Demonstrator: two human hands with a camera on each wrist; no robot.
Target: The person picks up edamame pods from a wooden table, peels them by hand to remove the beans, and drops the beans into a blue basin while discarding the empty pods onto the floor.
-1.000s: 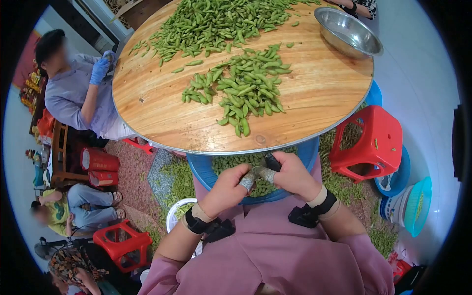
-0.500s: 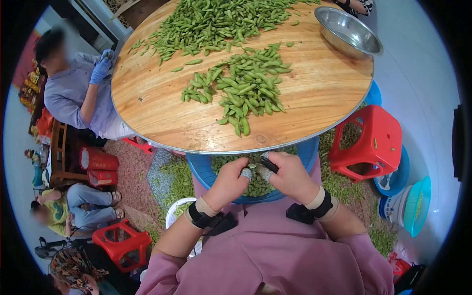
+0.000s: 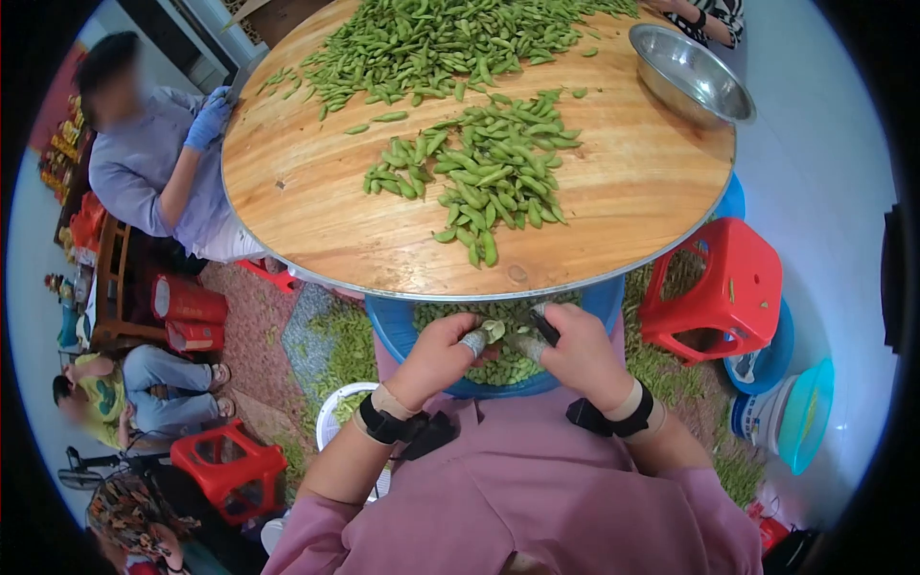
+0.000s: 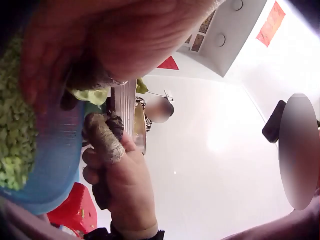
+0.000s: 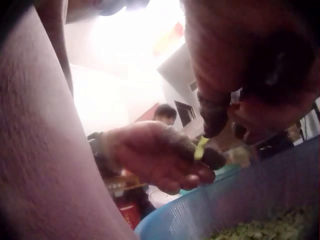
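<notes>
Over a blue plastic basket (image 3: 382,326) heaped with green beans (image 3: 508,372), both hands work close together. My left hand (image 3: 433,362) pinches a pale green soybean pod (image 3: 493,332) between taped thumb and fingers; the pod (image 5: 200,149) also shows in the right wrist view. My right hand (image 3: 586,356), thumb wrapped in grey tape, grips a small black-handled tool (image 3: 545,326), whose working end is hidden. In the left wrist view the right hand's fingers curl under its thumb, just beyond the pod (image 4: 92,95).
The round wooden table (image 3: 326,206) bears piles of pods (image 3: 503,172) and a steel bowl (image 3: 692,75). Red stools (image 3: 724,287) stand at right and left. A white basket (image 3: 331,417) sits by my left forearm. A person in blue gloves (image 3: 208,120) sits at the left.
My hands have drawn slightly apart, and the pale pod at the left fingertips shows more plainly. The right hand keeps the black-handled tool. The head view has shifted a little.
</notes>
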